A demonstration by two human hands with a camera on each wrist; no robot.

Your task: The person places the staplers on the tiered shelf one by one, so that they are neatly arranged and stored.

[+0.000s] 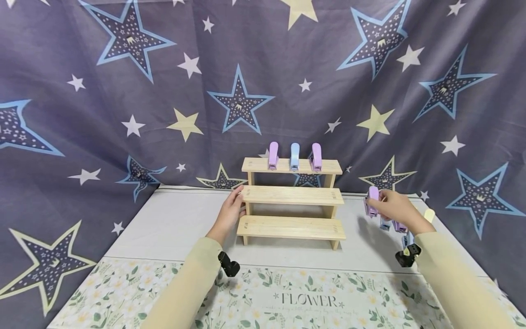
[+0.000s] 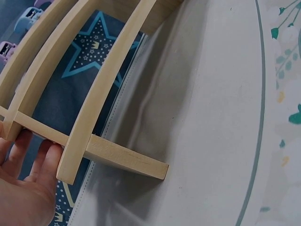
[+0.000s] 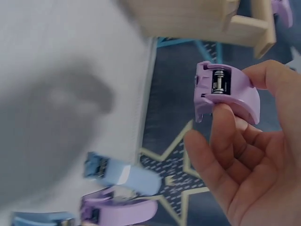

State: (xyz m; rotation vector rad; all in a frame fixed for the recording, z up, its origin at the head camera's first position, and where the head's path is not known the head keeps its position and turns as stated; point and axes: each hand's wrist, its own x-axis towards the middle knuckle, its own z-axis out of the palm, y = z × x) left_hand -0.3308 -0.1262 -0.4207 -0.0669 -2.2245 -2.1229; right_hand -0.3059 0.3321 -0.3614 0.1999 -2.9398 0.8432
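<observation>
A three-step wooden shelf [image 1: 291,195] stands on the table with two purple clips [image 1: 273,156] and a blue clip [image 1: 294,156] on its top step. My left hand [image 1: 230,212] rests against the shelf's left end; in the left wrist view its fingers [image 2: 44,153] touch the side frame [image 2: 108,157]. My right hand [image 1: 392,208] is lifted to the right of the shelf and pinches a purple clip [image 1: 372,201], seen close in the right wrist view [image 3: 225,89].
Several loose blue and purple clips [image 1: 394,226] lie on the table under my right hand, also seen in the right wrist view [image 3: 120,193]. A star-patterned cloth [image 1: 123,91] hangs behind. A floral mat [image 1: 304,299] covers the table's front edge.
</observation>
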